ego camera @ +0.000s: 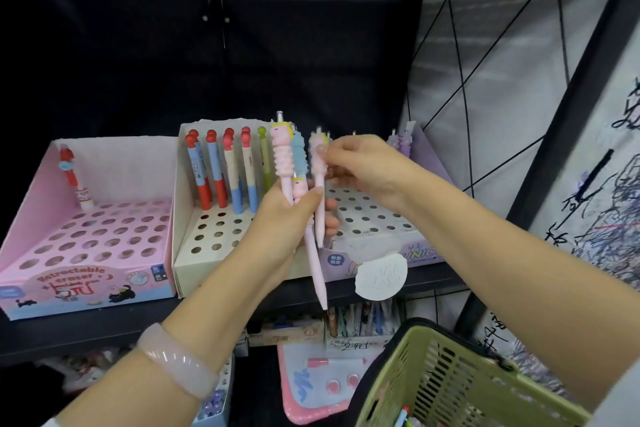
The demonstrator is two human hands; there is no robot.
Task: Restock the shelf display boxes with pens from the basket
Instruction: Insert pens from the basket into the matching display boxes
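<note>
you stand at a black metal shelf (86, 326) with a dark back panel and a perforated black board overhead. your left hand (287, 215) grips a bunch of pens (289, 163) upright in front of the display boxes — pink and blue ones with ribbed character tops, the longest pink one hanging down past the shelf edge. your right hand (360, 166) reaches in from the right and its fingers (323, 149) pinch the top of one pink pen (318, 177) in that bunch.

three display boxes sit side by side on the shelf. the pink eraser box (86, 246) at the left holds a single red-capped piece in its back corner, its other holes open. the cream box (207, 218) in the middle has a back row of red, blue and green pens. the lilac box (381, 229) at the right, partly behind your hands, shows purple pens at its back, and a round white tag (381, 276) hangs off its front.

the green basket (450, 378) sits at the lower right, below the shelf, with a few pens showing in its bottom. to the right is a white wall panel (595, 184) covered in pen scribbles — and a lower shelf holds more stationery.
</note>
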